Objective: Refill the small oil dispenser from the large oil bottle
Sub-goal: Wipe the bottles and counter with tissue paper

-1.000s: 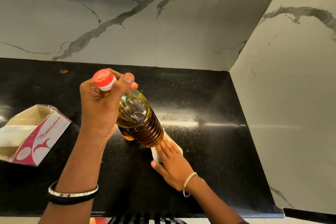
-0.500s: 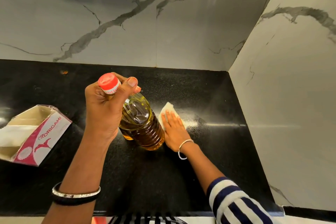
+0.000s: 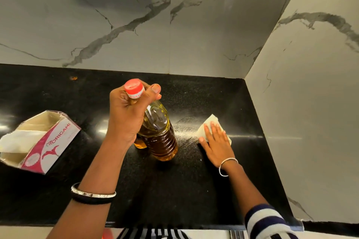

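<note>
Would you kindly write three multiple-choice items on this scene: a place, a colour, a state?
1. Where is the tissue box? A) left of the oil bottle B) right of it C) on the wall
2. What colour is the bottle's cap? A) blue B) red C) green
3. What is the right hand doing? A) lifting the bottle B) hanging idle C) pressing a white tissue flat
Answers: 1 A, the box lies at the counter's left side; 2 B, red shows above the left hand's grip; 3 C, it lies flat on the tissue.
</note>
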